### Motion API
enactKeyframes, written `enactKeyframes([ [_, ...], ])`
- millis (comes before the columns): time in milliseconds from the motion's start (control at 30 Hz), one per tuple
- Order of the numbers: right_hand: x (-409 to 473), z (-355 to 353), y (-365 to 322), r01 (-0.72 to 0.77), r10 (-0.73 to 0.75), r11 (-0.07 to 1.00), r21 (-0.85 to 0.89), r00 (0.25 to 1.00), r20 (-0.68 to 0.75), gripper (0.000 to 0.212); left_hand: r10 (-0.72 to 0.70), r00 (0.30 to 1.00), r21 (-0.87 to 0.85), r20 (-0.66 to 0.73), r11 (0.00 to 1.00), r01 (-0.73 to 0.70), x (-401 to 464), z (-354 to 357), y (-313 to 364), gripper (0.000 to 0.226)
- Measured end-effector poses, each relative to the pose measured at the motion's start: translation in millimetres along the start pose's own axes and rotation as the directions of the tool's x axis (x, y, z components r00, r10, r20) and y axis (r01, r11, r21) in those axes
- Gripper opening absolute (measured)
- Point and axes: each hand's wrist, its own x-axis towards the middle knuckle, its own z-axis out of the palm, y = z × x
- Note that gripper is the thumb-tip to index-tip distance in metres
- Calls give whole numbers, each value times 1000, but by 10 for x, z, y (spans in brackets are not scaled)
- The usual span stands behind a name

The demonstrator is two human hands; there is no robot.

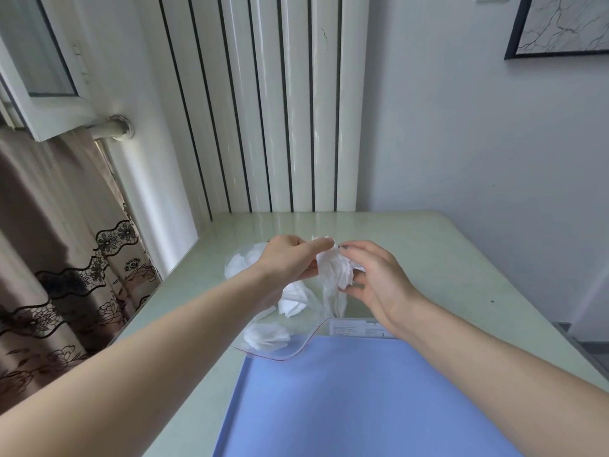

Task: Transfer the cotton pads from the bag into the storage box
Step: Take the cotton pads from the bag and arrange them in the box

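Note:
A clear zip bag [298, 346] with a red seal strip lies on the table, its mouth toward me. White cotton pads sit inside it: one clump near the mouth [267, 336], another by the middle [293, 303], more at the far end [242, 260]. Above the bag, my left hand [290, 258] and my right hand [372, 278] together hold a bunch of cotton pads [334, 270], fingers pinching it from both sides. No storage box is clearly visible; a clear edge with a white label [357, 329] shows under my right wrist.
A blue mat [346, 407] covers the near part of the pale green table [445, 258]. A white radiator [280, 110] stands behind the table, a patterned curtain [49, 258] hangs at the left, and a framed picture [560, 24] is on the wall.

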Motion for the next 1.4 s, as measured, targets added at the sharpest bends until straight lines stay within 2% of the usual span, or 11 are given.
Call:
enactKeyframes([
  [100,2,29,1,14,-14,999,-33,1000,-15,14,3,999,37,-39,999,-2,6,-27,-17,23],
  [233,-12,51,16,9,-13,996,-94,999,-45,37,-12,1000,22,-12,1000,12,-31,-78,-22,25],
  [367,12,72,42,11,-21,993,-119,996,-85,49,45,998,10,-41,999,-45,-51,-56,-43,13],
  [600,99,114,138,11,-32,986,-168,992,-122,66,178,981,188,-71,969,-162,-46,8,-44,16],
  [733,141,103,172,-2,-21,989,-151,989,-148,42,211,973,225,-98,957,-185,-28,8,-49,17],
  [900,157,83,165,17,-60,982,-189,972,-226,35,249,960,297,-131,933,-201,-30,-19,3,21],
  [1033,135,46,134,118,-191,959,-258,941,-280,29,277,955,364,-102,904,-223,-37,-21,26,18],
  [1133,78,106,129,197,-278,925,-325,934,-225,26,286,955,425,-79,876,-228,-18,38,1,21],
  [1200,44,169,153,213,-290,913,-349,938,-187,25,251,964,383,-90,902,-199,-1,74,-26,23],
  [1300,44,172,162,203,-271,918,-340,948,-167,26,130,986,189,-105,976,-109,6,89,-32,27],
  [1400,54,123,135,199,-261,919,-340,954,-148,22,35,995,40,-96,999,-31,7,66,2,33],
])
